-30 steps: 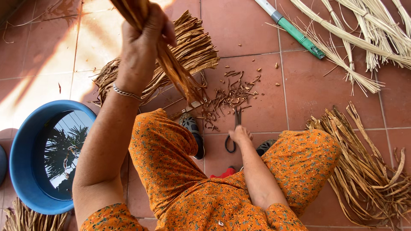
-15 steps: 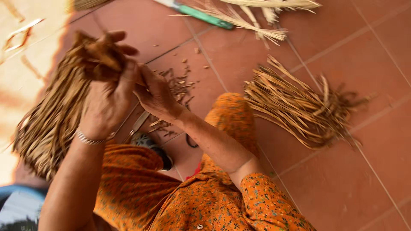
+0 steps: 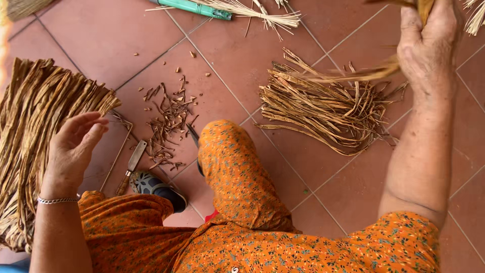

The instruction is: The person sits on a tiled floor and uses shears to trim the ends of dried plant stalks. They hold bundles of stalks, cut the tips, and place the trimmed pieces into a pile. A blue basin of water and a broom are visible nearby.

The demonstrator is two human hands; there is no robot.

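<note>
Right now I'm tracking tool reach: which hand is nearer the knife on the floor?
Left. The left hand hovers open just left of the knife; the right hand is far off to the right, gripping strips.

**Dry fibre, fired clay, printed cloth**

The floor [image 3: 151, 45] is matt terracotta tile with pale grout lines. The strips [image 3: 323, 108] piled near its right edge look like dry, rough, straw-brown plant fibre, as do the bundle [image 3: 35, 131] at the left edge and the snipped bits [image 3: 166, 121]. The knife [image 3: 132, 164] has a dull metal blade and wooden handle. The bracelet [image 3: 56, 200] is shiny metal; the clothing [image 3: 242, 202] is soft printed cloth.
</note>
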